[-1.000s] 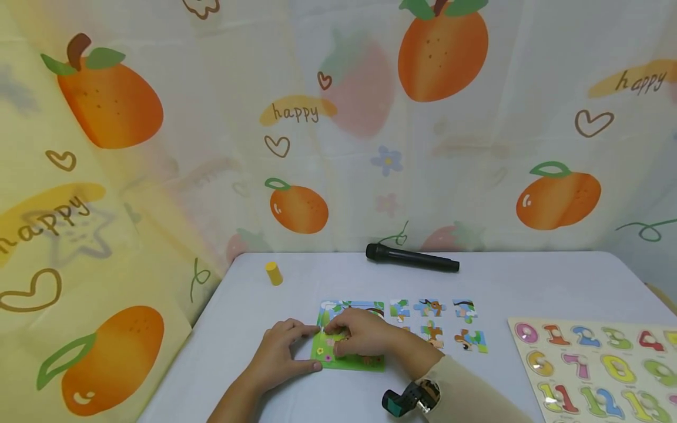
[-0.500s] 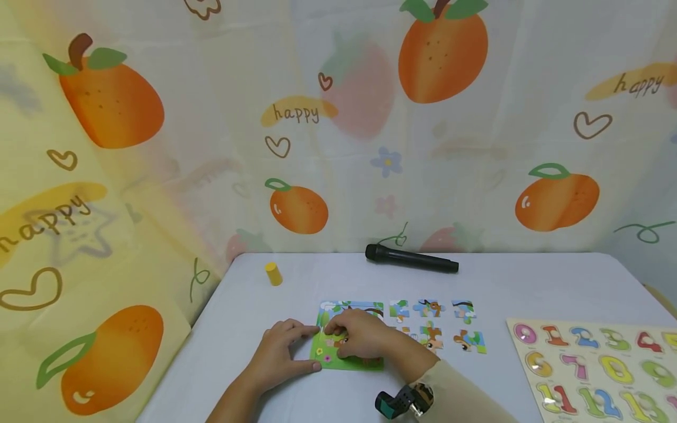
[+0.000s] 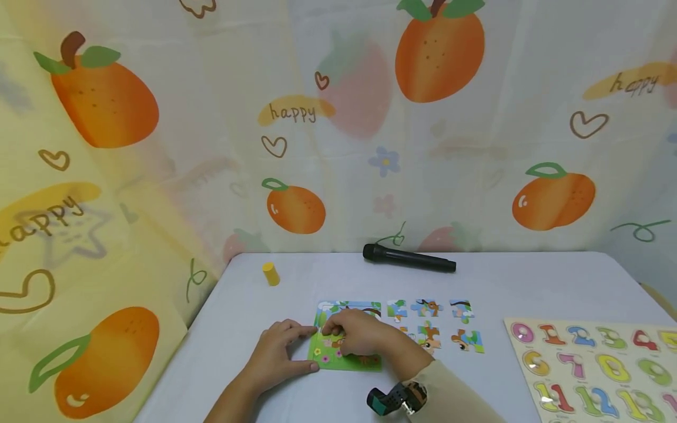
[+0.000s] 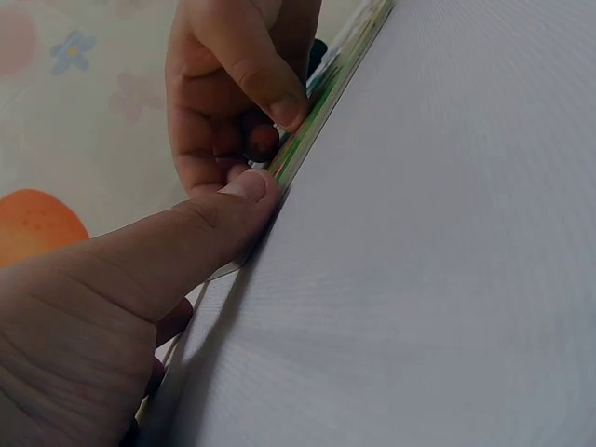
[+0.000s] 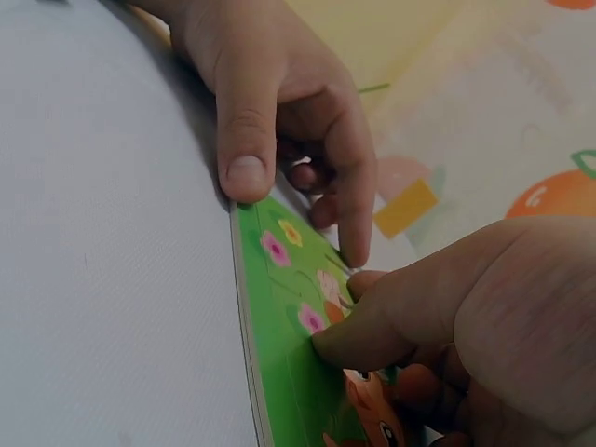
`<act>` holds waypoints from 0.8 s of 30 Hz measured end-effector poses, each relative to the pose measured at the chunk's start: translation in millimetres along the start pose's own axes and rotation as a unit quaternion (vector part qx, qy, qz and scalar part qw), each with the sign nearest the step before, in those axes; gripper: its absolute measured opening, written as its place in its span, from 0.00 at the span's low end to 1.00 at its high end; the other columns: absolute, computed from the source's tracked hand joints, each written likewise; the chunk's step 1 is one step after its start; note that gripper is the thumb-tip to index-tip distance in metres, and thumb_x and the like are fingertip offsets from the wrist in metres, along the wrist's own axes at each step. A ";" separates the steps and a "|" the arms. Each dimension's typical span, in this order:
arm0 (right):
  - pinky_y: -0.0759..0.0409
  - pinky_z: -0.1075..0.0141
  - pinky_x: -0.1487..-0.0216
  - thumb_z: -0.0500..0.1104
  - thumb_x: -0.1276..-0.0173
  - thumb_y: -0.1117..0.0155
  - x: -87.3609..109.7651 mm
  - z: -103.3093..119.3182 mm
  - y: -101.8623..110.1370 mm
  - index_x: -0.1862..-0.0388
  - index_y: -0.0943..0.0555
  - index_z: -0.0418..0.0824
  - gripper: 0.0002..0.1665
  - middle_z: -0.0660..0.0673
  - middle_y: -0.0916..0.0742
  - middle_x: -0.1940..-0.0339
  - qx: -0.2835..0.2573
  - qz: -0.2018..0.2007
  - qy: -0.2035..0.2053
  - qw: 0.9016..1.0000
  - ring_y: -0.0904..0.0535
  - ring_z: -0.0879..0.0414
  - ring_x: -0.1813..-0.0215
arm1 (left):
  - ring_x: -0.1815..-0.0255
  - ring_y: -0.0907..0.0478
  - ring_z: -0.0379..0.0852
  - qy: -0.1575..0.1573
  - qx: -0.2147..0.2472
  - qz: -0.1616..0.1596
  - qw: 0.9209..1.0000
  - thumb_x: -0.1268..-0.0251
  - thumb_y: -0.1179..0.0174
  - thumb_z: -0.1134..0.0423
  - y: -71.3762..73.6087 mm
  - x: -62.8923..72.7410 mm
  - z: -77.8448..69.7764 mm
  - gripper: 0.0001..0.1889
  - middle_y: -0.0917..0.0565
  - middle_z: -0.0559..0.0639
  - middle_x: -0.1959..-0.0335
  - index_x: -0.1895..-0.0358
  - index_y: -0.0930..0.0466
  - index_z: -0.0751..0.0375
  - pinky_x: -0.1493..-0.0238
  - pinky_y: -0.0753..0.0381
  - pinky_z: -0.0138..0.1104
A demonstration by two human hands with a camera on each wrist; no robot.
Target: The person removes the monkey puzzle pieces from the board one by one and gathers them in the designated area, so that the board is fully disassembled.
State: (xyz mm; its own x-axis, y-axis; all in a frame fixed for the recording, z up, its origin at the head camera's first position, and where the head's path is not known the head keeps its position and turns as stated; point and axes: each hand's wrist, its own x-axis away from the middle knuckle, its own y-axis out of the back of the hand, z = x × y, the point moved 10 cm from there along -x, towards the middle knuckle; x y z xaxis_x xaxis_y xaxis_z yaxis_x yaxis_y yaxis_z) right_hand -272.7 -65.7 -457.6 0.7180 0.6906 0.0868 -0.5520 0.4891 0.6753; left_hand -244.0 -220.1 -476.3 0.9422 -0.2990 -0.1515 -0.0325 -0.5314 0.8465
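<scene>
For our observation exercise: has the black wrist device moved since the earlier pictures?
Yes: in the head view, the device has shifted left relative to the microphone.

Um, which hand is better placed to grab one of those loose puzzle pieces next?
Probably the right hand: over the puzzle board, it is nearer the loose pieces. The left hand touches the board's left edge, farther from them, and may be steadying it.

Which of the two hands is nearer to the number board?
Right. The right hand is over the picture puzzle, with loose pieces lying between it and the number board; the left hand is farther off, at the puzzle's left edge.
</scene>
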 end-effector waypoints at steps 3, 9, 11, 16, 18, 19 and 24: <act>0.23 0.65 0.47 0.28 0.38 0.26 0.4 -0.3 -1.1 0.45 0.11 0.44 0.24 0.55 0.14 0.56 -0.011 0.000 -0.016 1.000 0.22 0.60 0.51 | 0.51 0.27 0.37 -0.004 0.001 -0.006 1.000 0.53 0.19 0.32 0.8 0.6 -0.9 0.36 0.20 0.30 0.52 0.38 0.13 0.38 0.47 0.29 0.44; 0.23 0.63 0.46 0.28 0.37 0.27 0.7 -2.5 -2.2 0.45 0.12 0.46 0.23 0.56 0.16 0.56 -0.013 -0.003 -0.044 0.999 0.23 0.61 0.51 | 0.51 0.28 0.35 0.000 0.002 -0.008 1.000 0.54 0.20 0.30 -0.4 0.1 1.9 0.37 0.20 0.28 0.52 0.38 0.13 0.37 0.46 0.29 0.44; 0.24 0.62 0.44 0.28 0.38 0.27 0.4 -2.4 -2.5 0.45 0.12 0.47 0.25 0.56 0.16 0.56 -0.006 -0.004 -0.047 0.999 0.24 0.61 0.51 | 0.51 0.28 0.35 0.004 0.002 -0.006 1.000 0.55 0.21 0.29 -1.2 -0.2 4.0 0.37 0.20 0.27 0.52 0.38 0.13 0.36 0.46 0.29 0.44; 0.25 0.62 0.46 0.26 0.42 0.28 1.5 -1.8 -1.7 0.46 0.14 0.49 0.28 0.56 0.18 0.57 -0.009 -0.011 -0.047 0.999 0.24 0.60 0.52 | 0.52 0.28 0.35 0.008 0.005 -0.003 1.000 0.56 0.22 0.27 -2.4 -0.9 5.1 0.38 0.21 0.27 0.52 0.38 0.13 0.36 0.47 0.29 0.43; 0.24 0.63 0.48 0.23 0.43 0.29 2.0 -2.4 -1.4 0.47 0.14 0.49 0.29 0.55 0.17 0.57 -0.025 -0.014 -0.048 0.998 0.24 0.59 0.53 | 0.52 0.28 0.35 0.005 0.004 -0.005 1.000 0.56 0.21 0.28 -2.4 -0.9 4.5 0.38 0.20 0.27 0.52 0.38 0.13 0.36 0.47 0.29 0.43; 0.23 0.63 0.50 0.22 0.44 0.29 2.2 -2.9 -1.3 0.48 0.15 0.49 0.30 0.54 0.17 0.57 -0.035 -0.016 -0.049 0.998 0.23 0.59 0.53 | 0.52 0.28 0.35 0.004 0.003 -0.006 1.000 0.56 0.21 0.28 -2.2 -0.9 4.1 0.38 0.20 0.27 0.52 0.38 0.13 0.37 0.47 0.29 0.43; 0.23 0.62 0.52 0.23 0.45 0.27 2.6 -4.4 -1.1 0.49 0.15 0.48 0.29 0.53 0.16 0.58 -0.071 -0.022 -0.049 0.996 0.23 0.58 0.55 | 0.52 0.27 0.35 -0.004 0.002 -0.011 1.000 0.55 0.20 0.30 -0.6 -0.3 1.7 0.37 0.20 0.28 0.52 0.39 0.12 0.38 0.47 0.29 0.43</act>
State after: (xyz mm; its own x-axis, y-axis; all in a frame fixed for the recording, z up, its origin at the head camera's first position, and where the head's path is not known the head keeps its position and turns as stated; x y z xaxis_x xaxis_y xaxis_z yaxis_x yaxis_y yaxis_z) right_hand -272.1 -62.1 -461.4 0.7774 0.6144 0.1350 -0.5682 0.5938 0.5696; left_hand -244.8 -221.0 -477.6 0.9401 -0.2928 -0.1744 -0.0123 -0.5407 0.8412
